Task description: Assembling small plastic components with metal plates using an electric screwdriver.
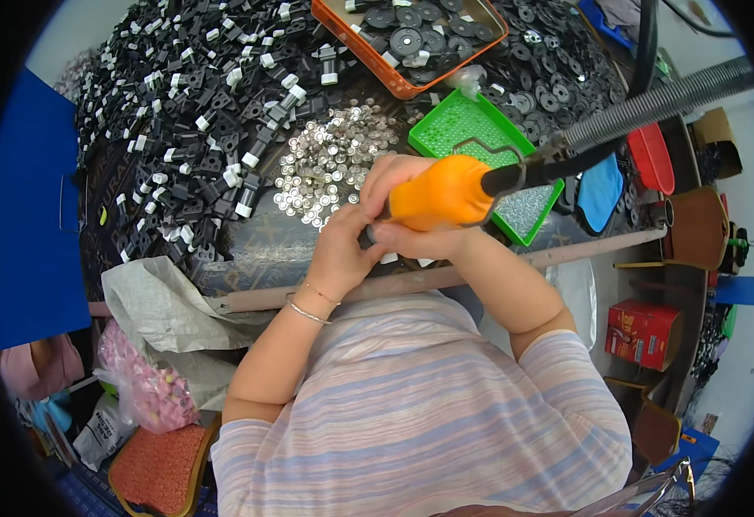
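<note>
An orange power screwdriver hangs in front of me from a coiled spring, lying nearly level with its tip toward the left. My right hand is wrapped around its front end. Close against that tip, my left hand is closed, its fingers meeting those of the right. A bit of something dark shows between the two hands, but the fingers hide most of it. Just beyond the hands lies a heap of small round silvery metal parts.
Black plastic parts with white rollers cover the table's left. An orange tray and loose pieces hold black discs at the back. A green tray contains small screws. A pinkish pole runs along the front edge; a blue panel stands left.
</note>
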### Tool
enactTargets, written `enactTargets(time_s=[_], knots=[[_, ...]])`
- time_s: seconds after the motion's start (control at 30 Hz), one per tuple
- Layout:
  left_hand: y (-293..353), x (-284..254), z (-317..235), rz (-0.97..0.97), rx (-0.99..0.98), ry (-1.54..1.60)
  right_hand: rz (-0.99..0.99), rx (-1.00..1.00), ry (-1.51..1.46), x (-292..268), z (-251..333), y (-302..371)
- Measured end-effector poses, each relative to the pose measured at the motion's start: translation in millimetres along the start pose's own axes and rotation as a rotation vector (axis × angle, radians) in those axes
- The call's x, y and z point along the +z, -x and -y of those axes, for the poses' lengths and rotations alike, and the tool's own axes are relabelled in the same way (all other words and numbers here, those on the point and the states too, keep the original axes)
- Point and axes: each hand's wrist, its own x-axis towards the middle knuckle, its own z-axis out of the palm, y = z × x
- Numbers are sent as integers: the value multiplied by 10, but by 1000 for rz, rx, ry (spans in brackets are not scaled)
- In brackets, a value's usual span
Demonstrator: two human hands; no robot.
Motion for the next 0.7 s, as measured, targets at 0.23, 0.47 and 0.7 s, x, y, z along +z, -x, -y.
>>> enactTargets(time_s=[0.23, 0.47, 0.7], knots=[[18, -25, -103, -18, -33, -14, -133, -196, -169, -433, 303, 35], [9, -22, -67, -29, 1, -42, -638, -192, 153, -1190, 195, 343], [17, -21, -69, -29, -11, -61, -690, -226, 143, -1284, 60, 344]])
